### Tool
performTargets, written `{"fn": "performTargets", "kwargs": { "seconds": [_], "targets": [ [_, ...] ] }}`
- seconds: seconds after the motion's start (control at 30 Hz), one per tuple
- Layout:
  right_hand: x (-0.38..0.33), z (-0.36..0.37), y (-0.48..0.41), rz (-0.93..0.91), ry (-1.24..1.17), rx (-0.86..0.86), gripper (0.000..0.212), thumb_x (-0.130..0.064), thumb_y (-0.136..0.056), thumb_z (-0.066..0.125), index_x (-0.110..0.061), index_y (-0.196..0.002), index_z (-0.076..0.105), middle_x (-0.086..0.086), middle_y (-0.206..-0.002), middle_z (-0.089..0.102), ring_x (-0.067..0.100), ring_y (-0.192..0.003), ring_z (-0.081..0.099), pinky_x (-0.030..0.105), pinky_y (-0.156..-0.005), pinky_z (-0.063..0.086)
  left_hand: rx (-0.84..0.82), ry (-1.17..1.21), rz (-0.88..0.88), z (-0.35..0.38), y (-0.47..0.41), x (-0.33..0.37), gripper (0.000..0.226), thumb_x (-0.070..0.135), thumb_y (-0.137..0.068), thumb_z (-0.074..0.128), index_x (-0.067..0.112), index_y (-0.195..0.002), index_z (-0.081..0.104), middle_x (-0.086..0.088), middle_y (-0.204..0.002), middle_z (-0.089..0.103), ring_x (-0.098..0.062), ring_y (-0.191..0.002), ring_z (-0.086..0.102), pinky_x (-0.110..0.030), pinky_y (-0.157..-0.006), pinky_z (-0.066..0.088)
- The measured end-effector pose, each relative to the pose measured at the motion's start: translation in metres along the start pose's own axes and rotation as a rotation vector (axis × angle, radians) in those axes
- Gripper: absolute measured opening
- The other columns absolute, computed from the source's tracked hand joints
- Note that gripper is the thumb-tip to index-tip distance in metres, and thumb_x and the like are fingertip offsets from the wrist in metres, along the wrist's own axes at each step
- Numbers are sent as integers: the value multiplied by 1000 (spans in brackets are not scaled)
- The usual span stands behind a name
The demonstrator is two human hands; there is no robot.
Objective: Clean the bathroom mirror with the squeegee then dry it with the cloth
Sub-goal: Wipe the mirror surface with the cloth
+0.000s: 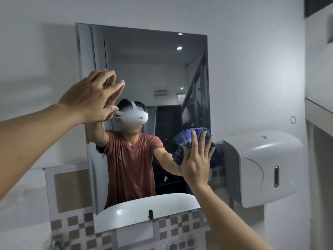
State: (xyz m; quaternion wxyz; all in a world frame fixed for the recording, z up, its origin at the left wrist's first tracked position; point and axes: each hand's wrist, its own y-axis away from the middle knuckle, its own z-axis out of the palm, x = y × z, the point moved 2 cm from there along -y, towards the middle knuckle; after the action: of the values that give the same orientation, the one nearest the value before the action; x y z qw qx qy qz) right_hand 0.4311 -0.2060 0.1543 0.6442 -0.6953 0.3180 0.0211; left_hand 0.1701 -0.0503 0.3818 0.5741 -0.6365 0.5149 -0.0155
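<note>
The rectangular mirror (pixel 155 73) hangs on the white wall ahead. My right hand (pixel 196 159) lies flat, fingers spread, and presses a blue checked cloth (pixel 185 138) against the mirror's lower right corner. My left hand (pixel 93 98) rests on the glass at the mirror's left side, fingers apart, with nothing in it. The squeegee is not in view. In the reflection a person in a red shirt with a white headset mirrors both arms.
A white wall dispenser (pixel 261 168) is mounted just right of the mirror, close to the cloth. Below the mirror are checkered tiles (pixel 180 228). A shelf edge (pixel 319 107) runs along the right side. A small ring (pixel 293 120) hangs on the wall.
</note>
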Motion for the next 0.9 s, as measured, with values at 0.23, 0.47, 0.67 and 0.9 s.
{"fn": "performTargets", "kwargs": {
  "seconds": [0.23, 0.47, 0.67, 0.9],
  "targets": [
    [-15, 4, 14, 101, 1, -31, 65, -54, -104, 10, -22, -161, 15, 8, -168, -1, 36, -154, -6, 58, -124, 2, -27, 58, -20, 5, -3, -1, 80, 36, -81, 79, 14, -150, 45, -19, -151, 36, -42, -139, 32, -66, -94, 51],
    [-80, 16, 10, 51, -12, -17, 62, -47, -105, 23, -18, -160, 19, 16, -168, 9, 44, -153, 0, 65, -121, 6, -43, 22, -5, 1, -7, -7, 81, 42, -80, 78, 15, -150, 45, -16, -148, 38, -40, -136, 35, -59, -98, 49],
    [-154, 33, 17, -223, 7, 13, 58, -38, -106, 45, -15, -157, 32, 17, -165, 21, 45, -152, 10, 66, -121, 10, -48, -5, 12, 1, -6, -10, 70, 36, -90, 69, 19, -152, 41, -15, -155, 37, -38, -141, 32, -59, -104, 46],
    [-207, 49, 37, -470, 16, -126, 59, -39, -106, 37, -19, -160, 23, 14, -167, 18, 42, -153, 9, 65, -121, 7, -42, 16, 25, 10, -2, -9, 68, 28, -91, 67, 14, -151, 42, -18, -156, 37, -38, -143, 33, -58, -109, 43]
  ]
}}
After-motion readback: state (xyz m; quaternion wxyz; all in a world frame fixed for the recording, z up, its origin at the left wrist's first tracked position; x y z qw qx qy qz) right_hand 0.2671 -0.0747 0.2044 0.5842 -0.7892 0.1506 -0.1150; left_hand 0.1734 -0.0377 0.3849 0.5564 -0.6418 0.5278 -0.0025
